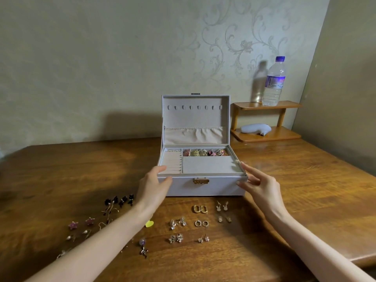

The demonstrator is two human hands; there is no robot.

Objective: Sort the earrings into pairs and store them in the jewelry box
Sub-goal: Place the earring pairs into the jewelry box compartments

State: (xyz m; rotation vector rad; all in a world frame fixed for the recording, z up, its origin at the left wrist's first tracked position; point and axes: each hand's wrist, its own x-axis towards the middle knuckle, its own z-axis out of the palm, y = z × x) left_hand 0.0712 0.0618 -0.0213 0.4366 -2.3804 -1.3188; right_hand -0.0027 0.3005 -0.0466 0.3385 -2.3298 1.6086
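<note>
Head view | box (pixel 203 187) open on counter (pixel 305 180), lid up | left hand (pixel 155 184) fingers straight, touching its left front corner | right hand (pixel 258 186) fingers spread at right corner | earrings (pixel 179 238) in pairs before box

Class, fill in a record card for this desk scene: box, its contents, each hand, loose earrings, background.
Box: jewelry box, lid open and upright, on the wooden table
Back compartment: several colourful earrings
Left hand: rests on the box's front left corner
Right hand: fingertips at the front right corner
Loose earrings: pairs laid out in front of the box, such as gold hoops and pink stars
Background: water bottle on a small wooden shelf
</note>
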